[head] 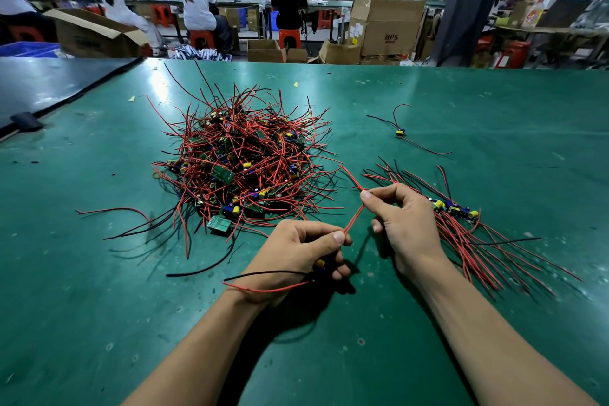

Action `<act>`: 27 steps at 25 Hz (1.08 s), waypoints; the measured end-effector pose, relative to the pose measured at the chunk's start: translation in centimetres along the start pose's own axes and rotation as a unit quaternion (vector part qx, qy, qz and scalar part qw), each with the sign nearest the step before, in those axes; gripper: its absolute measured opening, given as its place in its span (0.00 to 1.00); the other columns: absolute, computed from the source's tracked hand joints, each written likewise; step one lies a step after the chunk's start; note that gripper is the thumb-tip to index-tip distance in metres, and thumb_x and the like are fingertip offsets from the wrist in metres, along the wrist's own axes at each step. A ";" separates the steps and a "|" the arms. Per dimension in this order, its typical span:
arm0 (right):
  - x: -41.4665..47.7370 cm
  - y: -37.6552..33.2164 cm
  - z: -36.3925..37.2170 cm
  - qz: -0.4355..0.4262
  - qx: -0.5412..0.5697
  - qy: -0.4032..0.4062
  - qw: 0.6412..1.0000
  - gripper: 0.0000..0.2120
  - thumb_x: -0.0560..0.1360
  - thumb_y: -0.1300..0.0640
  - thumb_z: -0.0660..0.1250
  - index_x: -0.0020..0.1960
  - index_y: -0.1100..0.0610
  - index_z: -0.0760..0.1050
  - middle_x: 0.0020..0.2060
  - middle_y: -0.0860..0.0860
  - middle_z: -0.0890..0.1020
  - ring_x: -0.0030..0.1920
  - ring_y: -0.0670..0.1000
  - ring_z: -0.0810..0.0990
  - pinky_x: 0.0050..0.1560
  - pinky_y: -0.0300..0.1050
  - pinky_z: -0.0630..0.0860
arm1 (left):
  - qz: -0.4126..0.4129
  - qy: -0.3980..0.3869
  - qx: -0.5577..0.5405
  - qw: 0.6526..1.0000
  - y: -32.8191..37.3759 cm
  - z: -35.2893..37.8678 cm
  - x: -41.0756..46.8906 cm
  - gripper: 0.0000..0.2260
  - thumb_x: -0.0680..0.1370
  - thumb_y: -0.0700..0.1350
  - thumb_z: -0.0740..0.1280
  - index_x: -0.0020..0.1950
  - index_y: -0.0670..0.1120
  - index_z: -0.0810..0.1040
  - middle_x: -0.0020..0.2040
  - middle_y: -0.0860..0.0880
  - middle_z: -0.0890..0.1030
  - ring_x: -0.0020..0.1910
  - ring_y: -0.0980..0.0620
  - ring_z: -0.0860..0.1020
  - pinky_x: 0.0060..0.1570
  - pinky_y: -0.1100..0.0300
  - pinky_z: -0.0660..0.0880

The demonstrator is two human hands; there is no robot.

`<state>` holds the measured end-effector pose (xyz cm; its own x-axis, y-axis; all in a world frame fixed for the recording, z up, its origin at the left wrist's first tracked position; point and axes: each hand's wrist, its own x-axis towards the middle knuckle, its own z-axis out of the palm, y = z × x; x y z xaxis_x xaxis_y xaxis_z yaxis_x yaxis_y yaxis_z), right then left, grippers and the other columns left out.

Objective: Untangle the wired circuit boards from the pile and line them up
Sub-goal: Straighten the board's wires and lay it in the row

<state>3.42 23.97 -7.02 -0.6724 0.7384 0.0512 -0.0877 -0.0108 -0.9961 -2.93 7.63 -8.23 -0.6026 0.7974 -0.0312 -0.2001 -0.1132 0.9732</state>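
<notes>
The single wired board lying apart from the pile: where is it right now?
In the head view, the single wired board lies on the green table, right of the tangled pile and beyond the lined-up row.

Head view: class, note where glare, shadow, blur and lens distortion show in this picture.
Head view: overhead light leaves pale glare on the green table beyond the tangled pile; soft shadows lie under the left hand and right hand, which pinch the red wires; the workers behind are blurred; the wide lens tilts the pillar.
</notes>
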 end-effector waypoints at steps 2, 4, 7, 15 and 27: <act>0.0 -0.2 0.0 0.039 0.040 0.007 0.998 0.07 0.75 0.58 0.75 0.41 0.56 0.77 0.23 0.46 0.73 0.19 0.45 0.67 0.20 0.33 0.60 | -0.004 0.006 -0.012 1.000 0.0 0.1 -0.1 0.07 0.78 0.38 0.67 0.43 0.39 0.83 0.32 0.43 0.78 0.30 0.44 0.80 0.31 0.59 0.77; 0.2 -0.6 0.0 0.092 0.115 0.009 0.989 0.08 0.75 0.59 0.73 0.40 0.57 0.76 0.26 0.48 0.72 0.19 0.45 0.66 0.21 0.35 0.61 | -0.005 0.015 -0.024 1.000 0.1 0.2 -0.2 0.08 0.78 0.38 0.67 0.42 0.41 0.84 0.31 0.43 0.78 0.30 0.44 0.80 0.30 0.60 0.77; 0.5 -1.5 -0.2 0.183 0.208 -0.015 0.961 0.07 0.76 0.60 0.71 0.41 0.58 0.74 0.27 0.48 0.72 0.18 0.42 0.62 0.19 0.34 0.60 | -0.007 0.018 -0.034 0.999 0.3 0.4 -0.2 0.07 0.78 0.38 0.67 0.44 0.39 0.84 0.31 0.42 0.78 0.30 0.44 0.80 0.29 0.60 0.77; 0.8 -2.4 -1.4 0.341 0.365 -0.110 0.859 0.06 0.69 0.62 0.69 0.38 0.61 0.72 0.30 0.46 0.65 0.15 0.42 0.63 0.19 0.29 0.56 | -0.007 0.019 -0.020 1.000 0.5 0.4 -0.5 0.06 0.79 0.37 0.66 0.44 0.36 0.81 0.31 0.42 0.78 0.30 0.45 0.81 0.30 0.61 0.77; -2.1 -0.8 0.7 0.084 0.000 -0.127 0.988 0.12 0.80 0.52 0.67 0.41 0.58 0.80 0.30 0.49 0.75 0.21 0.47 0.70 0.21 0.36 0.65 | 0.021 0.147 -0.061 0.987 1.6 0.4 -0.2 0.06 0.79 0.37 0.67 0.45 0.36 0.80 0.32 0.42 0.80 0.31 0.45 0.83 0.31 0.58 0.81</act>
<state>4.40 21.95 -6.28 -0.8403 0.5330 -0.0987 0.0414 -0.1185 -0.9921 -2.78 7.57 -6.59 -0.8062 0.5869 -0.0740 -0.2514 -0.2267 0.9410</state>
